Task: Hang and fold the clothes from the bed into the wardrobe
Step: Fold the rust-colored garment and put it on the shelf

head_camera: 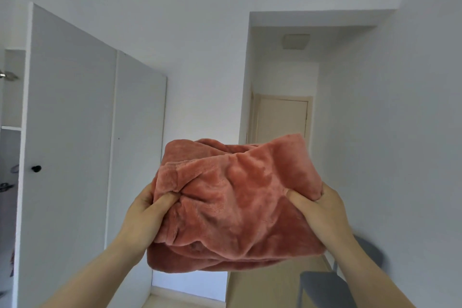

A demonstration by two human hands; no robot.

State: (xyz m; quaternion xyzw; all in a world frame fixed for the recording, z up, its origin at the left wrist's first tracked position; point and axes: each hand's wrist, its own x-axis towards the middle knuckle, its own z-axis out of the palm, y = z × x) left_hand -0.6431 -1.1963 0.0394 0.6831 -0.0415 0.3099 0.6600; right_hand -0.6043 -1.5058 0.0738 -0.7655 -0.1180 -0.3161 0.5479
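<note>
White bedroom, wardrobe (70,132) door swung open on my left.
I see the folded pink fleece garment (237,202) held up in mid-air, clear of the wardrobe. My left hand (147,210) and right hand (317,205) grip opposite sides, thumbs dug into the top. Inside the wardrobe I see only a shelf (11,128); its contents are too dim to tell.

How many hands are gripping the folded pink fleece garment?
2. The left hand grips the left edge of the pink fleece garment; the right hand grips its right edge. Fingers underneath are hidden.
</note>
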